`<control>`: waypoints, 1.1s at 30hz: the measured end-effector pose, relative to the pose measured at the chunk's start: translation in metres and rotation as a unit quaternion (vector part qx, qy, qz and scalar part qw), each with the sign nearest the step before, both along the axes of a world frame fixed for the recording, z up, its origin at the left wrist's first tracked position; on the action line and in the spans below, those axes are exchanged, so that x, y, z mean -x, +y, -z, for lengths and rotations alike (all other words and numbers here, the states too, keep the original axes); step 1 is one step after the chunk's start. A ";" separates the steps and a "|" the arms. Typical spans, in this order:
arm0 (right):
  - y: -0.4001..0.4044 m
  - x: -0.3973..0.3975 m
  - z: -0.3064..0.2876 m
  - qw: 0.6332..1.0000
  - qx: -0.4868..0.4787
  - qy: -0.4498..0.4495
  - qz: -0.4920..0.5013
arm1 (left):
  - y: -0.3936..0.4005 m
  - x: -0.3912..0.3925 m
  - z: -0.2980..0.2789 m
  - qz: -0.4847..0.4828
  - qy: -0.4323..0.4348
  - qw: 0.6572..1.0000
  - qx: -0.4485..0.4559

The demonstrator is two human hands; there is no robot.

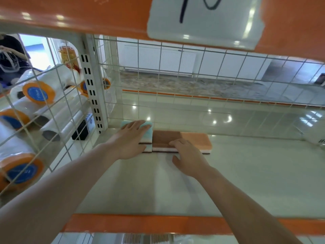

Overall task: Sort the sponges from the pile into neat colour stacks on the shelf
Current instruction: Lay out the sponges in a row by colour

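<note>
While the left hand (130, 138) covers the blue stack (147, 136) — height unclear.

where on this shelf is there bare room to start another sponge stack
Free: the wide bare shelf right of the orange sponge, out to the wire back grid, and the strip between the sponges and the orange front edge. Crowded: the back-left corner, where the left hand lies on the teal sponge and the right hand touches the brown sponge.
</note>
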State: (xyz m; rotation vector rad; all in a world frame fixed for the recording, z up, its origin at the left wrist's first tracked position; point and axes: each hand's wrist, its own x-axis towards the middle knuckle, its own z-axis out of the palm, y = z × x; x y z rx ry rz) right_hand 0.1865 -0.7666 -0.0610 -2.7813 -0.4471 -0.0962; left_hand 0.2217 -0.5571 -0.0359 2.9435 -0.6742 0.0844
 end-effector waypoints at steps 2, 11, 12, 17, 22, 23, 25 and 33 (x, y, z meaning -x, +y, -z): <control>-0.008 0.008 -0.001 1.000 -0.004 -0.008 0.009 | -0.010 0.003 -0.001 0.015 -0.006 1.000 0.010; -0.065 0.046 -0.003 0.996 0.025 0.011 0.086 | -0.066 0.024 -0.006 0.075 -0.026 0.997 0.011; -0.072 0.052 -0.002 0.996 0.023 0.013 0.091 | -0.073 0.028 -0.005 0.079 -0.027 0.996 0.010; -0.113 0.084 -0.003 0.994 0.014 0.016 0.111 | -0.114 0.051 -0.002 0.085 -0.017 0.996 -0.014; -0.159 0.117 -0.005 0.990 0.022 0.029 0.134 | -0.157 0.077 0.000 0.090 0.015 0.996 -0.019; -0.168 0.124 -0.005 0.990 0.022 0.031 0.139 | -0.166 0.082 0.001 0.088 0.017 0.996 -0.021; -0.187 0.139 -0.005 0.988 0.020 0.036 0.148 | -0.184 0.093 0.005 0.087 0.015 0.996 -0.015; -0.260 0.195 -0.003 0.981 0.024 0.056 0.184 | -0.252 0.135 0.015 0.111 0.035 0.993 -0.008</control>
